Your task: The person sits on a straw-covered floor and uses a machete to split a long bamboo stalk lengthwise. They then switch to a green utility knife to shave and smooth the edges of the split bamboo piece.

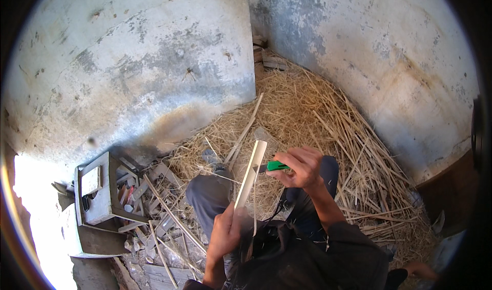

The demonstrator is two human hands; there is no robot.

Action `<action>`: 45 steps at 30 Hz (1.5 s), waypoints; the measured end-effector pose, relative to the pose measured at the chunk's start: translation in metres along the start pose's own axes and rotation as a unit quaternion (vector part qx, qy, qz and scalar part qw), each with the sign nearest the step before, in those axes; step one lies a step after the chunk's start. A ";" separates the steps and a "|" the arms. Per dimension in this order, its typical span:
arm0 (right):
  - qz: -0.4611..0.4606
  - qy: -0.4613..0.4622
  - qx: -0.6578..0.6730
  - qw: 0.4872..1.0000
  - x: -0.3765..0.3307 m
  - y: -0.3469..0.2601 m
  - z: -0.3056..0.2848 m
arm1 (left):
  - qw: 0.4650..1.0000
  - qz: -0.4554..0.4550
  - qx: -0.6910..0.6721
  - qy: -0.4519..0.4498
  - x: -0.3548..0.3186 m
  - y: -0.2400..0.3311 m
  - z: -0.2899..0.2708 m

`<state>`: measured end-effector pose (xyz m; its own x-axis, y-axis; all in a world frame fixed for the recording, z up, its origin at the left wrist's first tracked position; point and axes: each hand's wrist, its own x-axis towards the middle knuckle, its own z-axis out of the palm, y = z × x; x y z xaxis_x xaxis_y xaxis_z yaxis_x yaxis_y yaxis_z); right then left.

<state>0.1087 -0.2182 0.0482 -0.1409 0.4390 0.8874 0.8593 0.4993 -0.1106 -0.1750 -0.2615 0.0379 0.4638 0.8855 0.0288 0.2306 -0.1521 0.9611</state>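
Note:
My left hand [225,232] is closed around the lower end of a pale split bamboo strip [248,180], which slants up and away from me. My right hand [303,169] grips a utility knife by its green handle [275,165]. The knife's dark blade [261,169] points left and meets the strip's right edge, above its middle. From near the blade a thin bamboo sliver [255,208] hangs down toward my lap. Both hands are above the gap between my bent knees.
A heap of straw-like shavings and thin strips [353,162] covers the floor ahead and right. At left, a worn wooden box [100,213] holds small items beside scraps and long sticks [171,213]. Stained walls [154,59] rise beyond. Some skin, partly hidden, shows at lower right [420,269].

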 end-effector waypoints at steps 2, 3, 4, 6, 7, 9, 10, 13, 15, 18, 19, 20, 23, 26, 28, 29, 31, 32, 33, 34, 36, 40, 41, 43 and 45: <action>-0.005 -0.005 -0.001 1.000 0.003 -0.002 -0.004 | 0.973 -0.072 -0.194 -0.099 -0.001 -0.013 -0.008; -0.005 -0.008 -0.002 1.000 0.003 -0.002 -0.003 | 0.953 -0.094 -0.260 -0.121 -0.002 -0.017 -0.008; -0.004 -0.011 -0.003 1.000 0.002 -0.001 -0.002 | 0.951 -0.098 -0.266 -0.124 -0.002 -0.021 -0.010; -0.004 -0.011 -0.005 1.000 0.001 0.002 -0.001 | 0.946 -0.106 -0.277 -0.129 -0.001 -0.033 -0.012; -0.004 -0.010 -0.005 1.000 0.000 0.002 0.001 | 0.981 -0.072 -0.163 -0.074 -0.001 -0.025 -0.009; -0.003 -0.012 -0.004 1.000 -0.001 0.002 0.003 | 0.996 -0.003 0.075 0.040 -0.004 0.001 -0.001; -0.001 -0.014 -0.006 1.000 -0.001 0.003 0.003 | 0.992 -0.005 0.111 0.058 -0.004 0.006 -0.002; 0.000 -0.011 -0.007 1.000 -0.001 0.007 0.003 | 0.981 -0.008 0.172 0.086 -0.004 0.009 -0.004; -0.004 -0.013 -0.009 1.000 -0.002 0.008 0.001 | 0.986 -0.005 0.152 0.070 -0.004 0.001 -0.010; -0.013 -0.027 -0.013 0.999 -0.001 0.009 -0.002 | 0.996 0.020 0.089 0.017 -0.003 -0.005 -0.019; -0.018 -0.036 -0.012 0.999 0.000 0.009 -0.004 | 0.998 0.009 0.070 0.002 -0.003 -0.007 -0.021; -0.023 -0.045 -0.011 0.999 0.001 0.008 -0.006 | 0.999 -0.001 0.051 -0.013 -0.003 -0.010 -0.022; -0.028 -0.055 -0.016 0.998 0.003 0.007 -0.009 | 0.998 -0.035 -0.016 -0.048 -0.004 -0.013 -0.025; -0.031 -0.032 -0.021 0.999 0.000 0.010 -0.003 | 0.994 -0.064 -0.060 -0.067 -0.005 -0.018 -0.030; -0.024 -0.037 -0.020 0.999 -0.003 0.009 -0.002 | 0.995 -0.063 -0.046 -0.070 -0.005 -0.019 -0.035; -0.021 -0.040 -0.019 0.999 -0.004 0.009 -0.002 | 0.996 -0.054 -0.021 -0.067 -0.005 -0.018 -0.037; -0.022 -0.046 -0.014 0.999 -0.005 0.010 -0.001 | 0.998 -0.005 0.048 -0.036 -0.005 -0.014 -0.038; -0.022 -0.048 -0.012 0.999 -0.006 0.010 -0.001 | 0.995 0.034 0.093 -0.007 -0.005 -0.010 -0.037; -0.023 -0.066 -0.008 0.998 -0.006 0.012 -0.002 | 0.988 0.074 0.136 0.021 -0.006 -0.006 -0.037; -0.023 -0.084 -0.006 0.996 -0.006 0.015 -0.005 | 0.984 0.057 0.165 0.021 -0.006 -0.001 -0.039; -0.001 -0.118 0.041 0.992 -0.004 0.020 -0.005 | 0.974 0.025 0.222 0.021 -0.007 0.007 -0.043; 0.105 -0.191 0.200 0.955 0.000 0.022 0.008 | 0.991 0.033 0.133 0.001 0.006 -0.004 -0.050; 0.134 -0.208 0.233 0.940 0.002 0.022 0.011 | 0.995 0.019 0.099 -0.016 0.007 -0.011 -0.051; 0.091 -0.157 0.210 0.961 0.000 0.021 0.017 | 0.999 -0.026 0.003 -0.047 0.010 -0.019 -0.047; 0.052 -0.113 0.182 0.976 -0.004 0.025 0.024 | 0.995 -0.086 -0.049 0.002 0.006 -0.013 -0.044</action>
<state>0.1191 -0.1891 0.0312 -0.2023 0.6339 0.7464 0.6496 0.6572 -0.3821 -0.2127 -0.2353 0.0372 0.4204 0.8968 -0.1379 0.2222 0.0456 0.9739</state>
